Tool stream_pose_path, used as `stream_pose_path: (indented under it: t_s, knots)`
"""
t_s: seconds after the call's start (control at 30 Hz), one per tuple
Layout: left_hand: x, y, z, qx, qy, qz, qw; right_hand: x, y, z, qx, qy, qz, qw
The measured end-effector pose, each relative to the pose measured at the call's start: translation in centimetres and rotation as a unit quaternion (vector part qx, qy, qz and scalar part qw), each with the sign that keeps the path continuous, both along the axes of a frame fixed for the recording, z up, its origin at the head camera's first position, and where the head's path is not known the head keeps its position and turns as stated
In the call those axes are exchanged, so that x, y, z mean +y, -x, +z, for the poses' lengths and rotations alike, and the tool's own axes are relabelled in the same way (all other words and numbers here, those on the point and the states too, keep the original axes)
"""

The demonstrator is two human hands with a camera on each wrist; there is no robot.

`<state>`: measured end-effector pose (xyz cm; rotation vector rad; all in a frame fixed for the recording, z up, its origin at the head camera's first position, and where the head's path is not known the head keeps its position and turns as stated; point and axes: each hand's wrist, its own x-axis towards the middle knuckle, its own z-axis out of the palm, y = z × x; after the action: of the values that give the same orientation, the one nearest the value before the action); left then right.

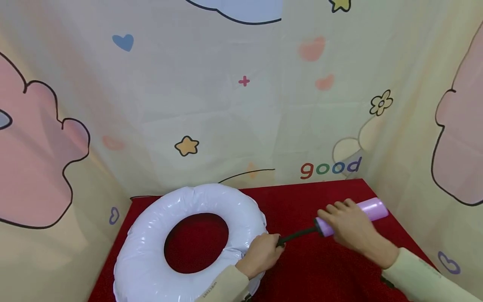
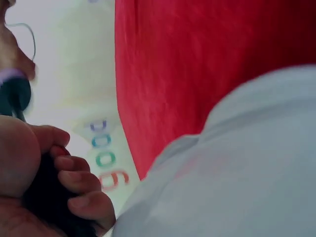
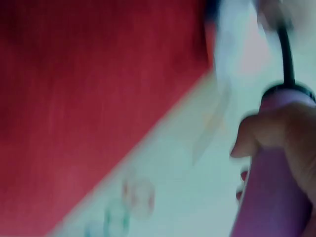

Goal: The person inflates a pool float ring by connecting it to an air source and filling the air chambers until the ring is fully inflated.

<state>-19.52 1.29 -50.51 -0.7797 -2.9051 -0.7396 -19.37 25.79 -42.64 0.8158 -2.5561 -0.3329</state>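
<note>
A plump white inflatable ring lies on the left, with creases near its inner right edge. My left hand is over the ring's right side, and its fingers curl round the black handle of a hand pump. From there a thin black rod runs to the pump's purple barrel. My right hand grips that barrel close to its black end cap, holding it tilted above the red cloth. The left palm hides part of the handle; whether a nozzle meets the ring cannot be seen.
Red cloth covers the table under the ring and hands. A pale printed curtain hangs behind and at both sides, with stars, hearts and the word "good" on it.
</note>
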Motion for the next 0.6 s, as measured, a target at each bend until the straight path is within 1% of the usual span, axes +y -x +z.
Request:
stream_pose_path:
  t_s: [0.13, 0.23, 0.3, 0.37, 0.5, 0.6]
  knots:
    - [1.4, 0.1, 0.1, 0.021, 0.016, -0.006, 0.9996, -3.6, 0.1, -2.2, -0.001, -0.020, 0.031, 0.999]
    - [1.6, 0.1, 0.3, 0.047, 0.024, 0.005, 0.9986, -5.2, 0.1, -2.6, 0.009, -0.018, 0.031, 0.999]
    - [1.3, 0.0, 0.4, 0.056, 0.027, 0.008, 0.9980, -5.3, 0.0, -2.3, 0.010, -0.015, 0.034, 0.999]
    - [0.9, -0.1, 0.5, 0.061, 0.027, 0.008, 0.9977, -4.8, 0.0, -1.5, 0.007, -0.015, 0.034, 0.999]
    - [-0.1, -0.2, 0.6, 0.053, 0.015, 0.003, 0.9985, -2.0, 0.1, 0.5, 0.003, -0.008, 0.023, 1.000]
    - [-0.6, 0.0, 0.6, 0.057, 0.013, 0.015, 0.9982, 0.2, 0.2, 1.9, 0.010, 0.004, -0.003, 1.000]
